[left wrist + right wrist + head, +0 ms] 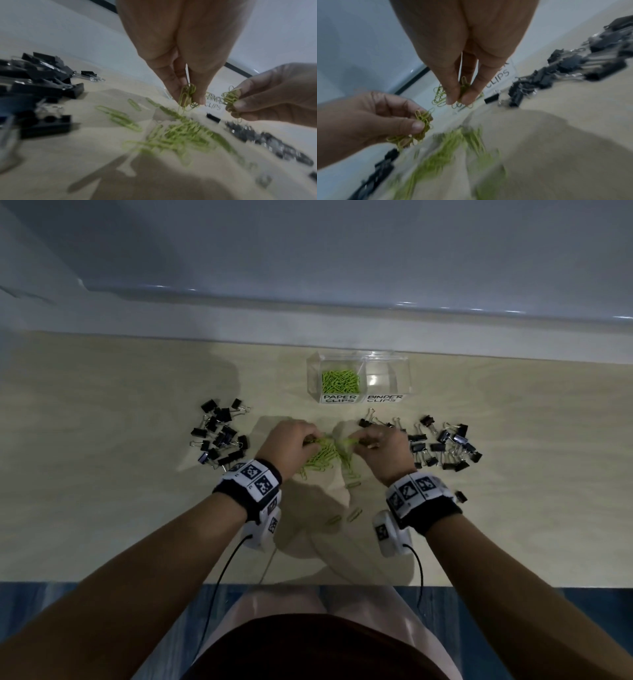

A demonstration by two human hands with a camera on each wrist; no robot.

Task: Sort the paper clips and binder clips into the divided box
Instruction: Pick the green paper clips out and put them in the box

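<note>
Green paper clips [325, 455] lie in a loose heap on the pale wooden tabletop [102, 508], directly in front of the clear divided box [358, 378]. Left hand [289, 440]: fingers [173, 86] curled, pinching a small bunch of green clips lifted above the heap. Right hand [383, 450]: fingers [453, 86] likewise curled, pinching a second small bunch just beside the first; the two bunches are near each other but apart. A few single green clips lie scattered on the near side of the heap, farther from the box.

Box: two compartments side by side, each with a white label on its front wall. The left compartment, labelled "PAPER CLIPS" [340, 398], already holds a layer of green clips [340, 381]. The right compartment, labelled "BINDER CLIPS" [384, 398], shows only reflections on its floor.

Black binder clips with silver wire handles form two groups in front of the box: one pile [221, 436] well to the left of the heap, another pile [442, 446] to the right of the heap, its nearest clips just beside the right hand. One stray binder clip [461, 496] lies apart, beside the right wrist band [416, 498].
</note>
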